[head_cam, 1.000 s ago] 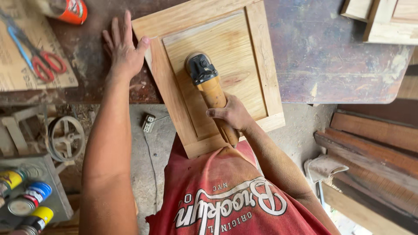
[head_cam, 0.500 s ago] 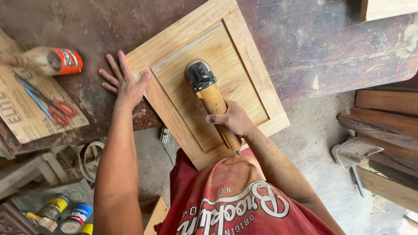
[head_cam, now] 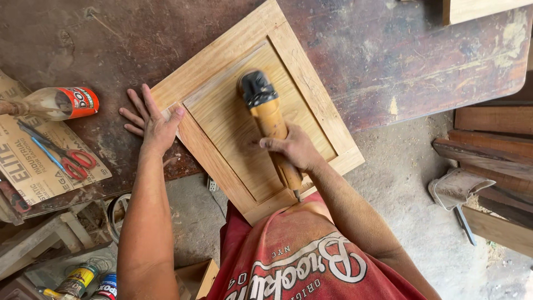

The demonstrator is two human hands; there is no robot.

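Note:
A light wooden cabinet door panel (head_cam: 233,55) lies tilted on a dark worn workbench (head_cam: 388,50), its near corner hanging past the bench edge. My right hand (head_cam: 294,147) grips the yellow body of a hand-held power sander (head_cam: 266,114), whose black head rests on the recessed centre of the panel. My left hand (head_cam: 152,119) lies flat on the bench with fingers spread, thumb pressed against the panel's left frame edge.
A glue bottle with an orange label (head_cam: 55,103) and red-handled scissors (head_cam: 69,158) lie on cardboard (head_cam: 22,166) at the left. Wooden boards (head_cam: 494,139) are stacked on the right beside a metal scoop (head_cam: 455,189). Cans (head_cam: 78,280) sit below the bench.
The view has shifted so the panel appears more tilted. The sander head has moved a little along the recessed centre. My left hand stays against the panel's left edge.

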